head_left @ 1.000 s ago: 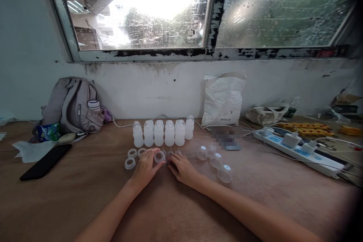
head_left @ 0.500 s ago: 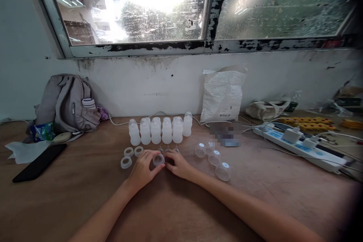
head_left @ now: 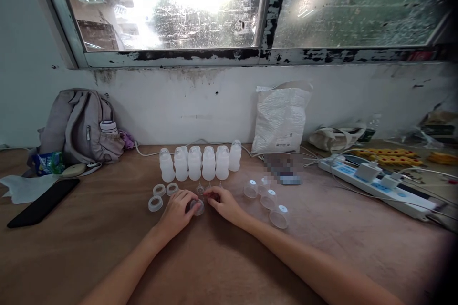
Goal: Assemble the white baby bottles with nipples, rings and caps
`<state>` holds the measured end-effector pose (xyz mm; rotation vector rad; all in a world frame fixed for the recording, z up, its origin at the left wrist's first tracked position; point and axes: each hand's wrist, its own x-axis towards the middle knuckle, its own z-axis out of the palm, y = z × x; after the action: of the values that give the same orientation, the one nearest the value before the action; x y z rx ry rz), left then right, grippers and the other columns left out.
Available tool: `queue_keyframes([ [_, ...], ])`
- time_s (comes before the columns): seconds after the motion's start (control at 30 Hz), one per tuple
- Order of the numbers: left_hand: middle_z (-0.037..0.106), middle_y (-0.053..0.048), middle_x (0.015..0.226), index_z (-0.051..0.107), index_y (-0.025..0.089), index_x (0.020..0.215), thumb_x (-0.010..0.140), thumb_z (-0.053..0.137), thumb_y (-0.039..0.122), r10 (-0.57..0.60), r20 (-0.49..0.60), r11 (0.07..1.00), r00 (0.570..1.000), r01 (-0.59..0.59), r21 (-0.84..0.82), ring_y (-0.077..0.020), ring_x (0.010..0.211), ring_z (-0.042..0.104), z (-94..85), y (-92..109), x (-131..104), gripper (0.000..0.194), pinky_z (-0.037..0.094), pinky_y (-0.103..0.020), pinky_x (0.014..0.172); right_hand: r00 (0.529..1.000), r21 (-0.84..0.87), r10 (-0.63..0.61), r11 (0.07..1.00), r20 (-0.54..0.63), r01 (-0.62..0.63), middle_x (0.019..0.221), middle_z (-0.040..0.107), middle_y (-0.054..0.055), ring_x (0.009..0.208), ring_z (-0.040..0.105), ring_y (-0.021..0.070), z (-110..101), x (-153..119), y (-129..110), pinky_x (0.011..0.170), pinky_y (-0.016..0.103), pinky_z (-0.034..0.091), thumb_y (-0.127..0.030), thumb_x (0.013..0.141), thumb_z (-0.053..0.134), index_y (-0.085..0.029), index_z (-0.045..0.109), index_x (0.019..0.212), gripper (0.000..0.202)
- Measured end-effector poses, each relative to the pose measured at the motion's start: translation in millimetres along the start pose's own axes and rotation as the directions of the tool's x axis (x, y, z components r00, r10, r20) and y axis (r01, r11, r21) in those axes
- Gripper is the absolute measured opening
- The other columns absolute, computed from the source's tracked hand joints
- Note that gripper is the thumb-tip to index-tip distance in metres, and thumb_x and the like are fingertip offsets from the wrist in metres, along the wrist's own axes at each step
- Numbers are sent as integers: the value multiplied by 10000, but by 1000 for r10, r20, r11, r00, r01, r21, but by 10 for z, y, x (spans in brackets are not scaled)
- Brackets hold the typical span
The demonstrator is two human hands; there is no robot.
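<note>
My left hand (head_left: 178, 213) is closed around a translucent bottle ring (head_left: 199, 209) low over the table, fingers on top and thumb at the near side. My right hand (head_left: 226, 206) is just to the right, its fingertips pinched beside a clear bottle nipple (head_left: 199, 189); whatever they hold is hidden. More nipples stand partly behind those fingers. Left of my left hand lie several loose rings (head_left: 155, 204). A row of frosted baby bottles (head_left: 194, 167) stands upright behind. Clear domed caps (head_left: 278, 218) lie on the right.
A grey backpack (head_left: 84, 126) and black phone (head_left: 43, 203) are on the left. Against the wall leans a white packing bag (head_left: 279, 119). On the right, a power strip (head_left: 379, 188) trails cables, with yellow parts (head_left: 390, 156) behind it.
My left hand has shifted slightly down with the ring, and its fingers now cover more of it. My right hand's fingertips have drawn together beside the nipples. The view has moved slightly.
</note>
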<state>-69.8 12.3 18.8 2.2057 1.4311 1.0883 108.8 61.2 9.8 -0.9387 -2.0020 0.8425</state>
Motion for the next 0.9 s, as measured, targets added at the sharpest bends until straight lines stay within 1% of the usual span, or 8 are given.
queue_keyframes([
  [0.07,606,-33,825,591,202,777,819,495,324,-48,-28,995,998,45,-90,-213,840,539,2,3,17,161,409,-369,809,999,5,-23,1000,22,23,745,633,21,685,571,150,-7,-17,-32,652,263,452,-36,670,471,-158,622,903,304],
  [0.17,611,-22,794,568,192,812,851,439,348,-113,-45,977,993,103,-186,-177,762,569,36,7,38,206,460,-308,718,990,42,-114,993,82,111,881,631,19,751,569,148,-12,-59,-87,684,256,446,-9,641,494,-195,574,1034,442],
  [0.23,615,-16,777,550,186,824,859,417,371,-154,-33,955,988,140,-261,-161,728,590,77,10,41,231,485,-274,662,984,109,-142,985,108,130,908,623,20,769,567,149,-3,-82,-108,696,262,445,-72,701,520,-213,563,1044,373],
  [0.33,607,-18,763,517,175,875,867,381,404,-216,-31,921,976,193,-339,-150,659,607,135,12,29,265,506,-255,584,995,276,-48,961,82,24,801,610,19,714,568,147,26,-82,-95,660,265,452,-233,771,549,-192,574,904,142],
  [0.5,593,-16,785,485,185,1028,844,423,425,-314,-19,848,949,271,-455,-135,605,594,137,53,1,308,504,-255,574,987,500,143,851,75,-161,624,536,-22,565,531,126,59,-29,-33,505,238,436,-367,708,626,-184,475,767,245],
  [0.67,595,-43,902,500,186,1060,806,503,349,-242,47,893,969,241,-379,-150,719,608,100,163,-18,302,498,-256,654,988,490,146,858,55,-154,651,533,-36,493,484,90,57,-19,-34,461,221,422,-322,724,602,-188,441,848,243],
  [0.77,624,-34,837,494,182,1064,802,505,308,-205,67,918,977,215,-333,-153,703,612,106,205,-25,290,492,-259,667,990,423,133,895,43,-139,647,520,-37,461,444,75,55,-32,-50,433,208,402,-285,751,566,-187,440,857,192],
  [0.9,644,-32,782,511,175,1015,804,492,300,-243,64,908,968,250,-335,-162,693,620,137,187,-16,246,489,-253,636,996,380,65,921,57,-81,690,518,-20,530,473,91,47,-69,-77,466,209,418,-211,766,516,-183,461,888,136],
])
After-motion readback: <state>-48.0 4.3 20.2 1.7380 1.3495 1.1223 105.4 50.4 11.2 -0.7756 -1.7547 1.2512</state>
